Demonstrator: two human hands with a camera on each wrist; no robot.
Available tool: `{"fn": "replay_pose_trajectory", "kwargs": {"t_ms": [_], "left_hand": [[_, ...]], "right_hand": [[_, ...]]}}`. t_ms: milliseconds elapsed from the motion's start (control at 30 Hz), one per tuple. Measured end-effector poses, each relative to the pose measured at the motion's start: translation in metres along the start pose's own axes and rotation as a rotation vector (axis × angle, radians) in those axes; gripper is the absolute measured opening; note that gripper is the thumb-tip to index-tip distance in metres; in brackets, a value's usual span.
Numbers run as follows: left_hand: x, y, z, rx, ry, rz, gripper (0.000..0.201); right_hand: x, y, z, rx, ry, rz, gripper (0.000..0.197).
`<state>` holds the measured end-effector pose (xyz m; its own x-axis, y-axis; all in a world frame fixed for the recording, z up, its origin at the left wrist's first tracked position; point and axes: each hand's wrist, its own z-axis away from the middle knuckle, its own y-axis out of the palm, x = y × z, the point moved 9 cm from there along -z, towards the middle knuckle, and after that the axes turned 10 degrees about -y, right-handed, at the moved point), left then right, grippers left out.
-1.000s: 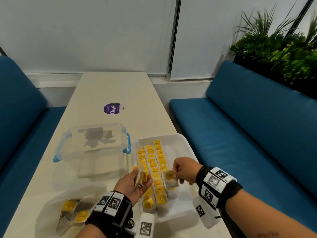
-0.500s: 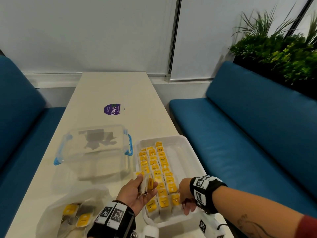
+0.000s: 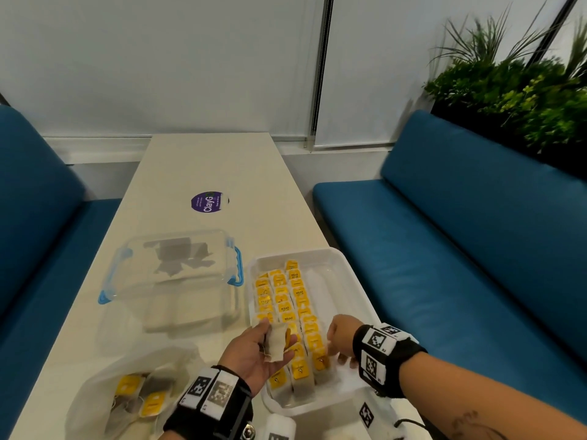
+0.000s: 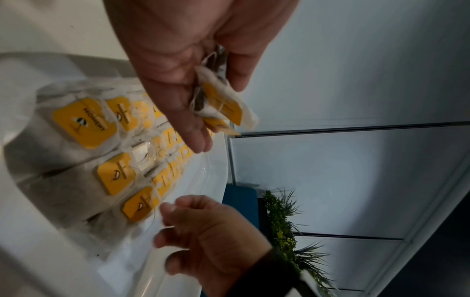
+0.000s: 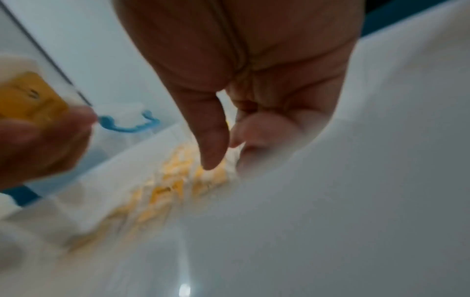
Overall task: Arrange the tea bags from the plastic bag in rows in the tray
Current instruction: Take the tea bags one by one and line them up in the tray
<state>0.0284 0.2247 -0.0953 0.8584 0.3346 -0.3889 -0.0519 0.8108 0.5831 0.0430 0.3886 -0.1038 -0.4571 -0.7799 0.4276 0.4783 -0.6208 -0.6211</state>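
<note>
Yellow-tagged tea bags (image 3: 277, 343) lie pinched in the left hand (image 3: 254, 354); right hand (image 3: 340, 336) fingers curl down beside the tray (image 3: 341, 398) rows, grip unclear

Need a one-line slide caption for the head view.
Left hand holds spare tea bags while right hand works at the third row's near end in the white tray.
</note>
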Motion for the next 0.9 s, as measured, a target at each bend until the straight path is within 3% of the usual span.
{"fn": "replay_pose_trajectory", "kwargs": {"t_ms": [67, 133, 267, 433, 633, 767, 833, 900], "left_hand": [[0.000, 0.003, 0.001, 0.005, 0.000, 0.008, 0.024], [0.000, 0.006, 0.003, 0.004, -0.005, 0.023, 0.024], [0.001, 0.013, 0.004, -0.010, -0.010, -0.002, 0.027], [0.000, 0.018, 0.006, -0.027, 0.005, -0.076, 0.026], [0.001, 0.018, 0.005, -0.017, 0.031, -0.086, 0.025], [0.004, 0.014, 0.005, -0.033, 0.013, -0.083, 0.031], [0.002, 0.011, 0.005, -0.050, 0.027, -0.068, 0.029], [0.001, 0.007, 0.003, -0.069, 0.029, -0.039, 0.023]], "right_hand": [[0.014, -0.026, 0.013, -0.174, -0.127, -0.081, 0.025], [0.037, -0.044, 0.030, -0.256, -0.302, -0.130, 0.031], [0.084, -0.051, 0.059, -0.253, -0.576, -0.052, 0.037], [0.105, -0.041, 0.071, -0.308, -0.741, 0.078, 0.031], [0.112, -0.028, 0.078, -0.395, -0.856, 0.288, 0.015], [0.103, -0.045, 0.073, -0.446, -0.801, -0.045, 0.003], [0.093, -0.052, 0.065, -0.418, -0.725, -0.169, 0.017], [0.080, -0.054, 0.056, -0.369, -0.626, -0.159, 0.016]]}}
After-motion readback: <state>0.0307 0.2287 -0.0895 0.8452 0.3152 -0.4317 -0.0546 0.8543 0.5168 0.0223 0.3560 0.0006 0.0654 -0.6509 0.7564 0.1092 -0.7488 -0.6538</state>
